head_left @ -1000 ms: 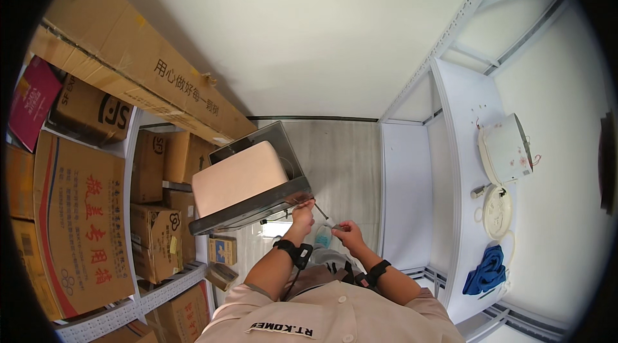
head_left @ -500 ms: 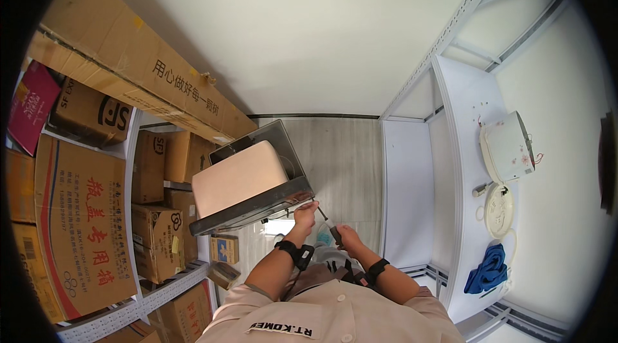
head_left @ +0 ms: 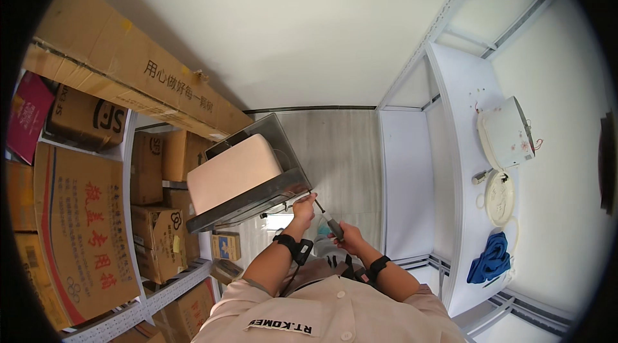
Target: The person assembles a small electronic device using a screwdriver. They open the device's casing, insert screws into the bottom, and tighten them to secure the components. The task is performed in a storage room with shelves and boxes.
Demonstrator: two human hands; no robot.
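My right hand (head_left: 349,238) is wrapped round the grey handle of a screwdriver (head_left: 334,227). Its thin shaft slants up and left to the near right corner of a dark, partly see-through casing (head_left: 248,197). Close to the screwdriver's tip, my left hand (head_left: 304,209) has its fingers pinched together at that corner. What they hold there is too small to make out. A pale pink, rounded block (head_left: 235,172) sits in the casing, which is tilted in front of me to the left. The exact kind of appliance does not show.
Cardboard boxes (head_left: 80,227) fill the shelving on the left. A long carton (head_left: 141,72) leans along it. On the right-hand white shelf (head_left: 450,95) stand a pale flowered appliance (head_left: 508,133), a cream lid-like part (head_left: 500,198) and a blue cloth (head_left: 489,259).
My view has shifted slightly. Both hands stay at the casing's corner, and the screwdriver keeps nearly the same slant. Nothing has been let go.
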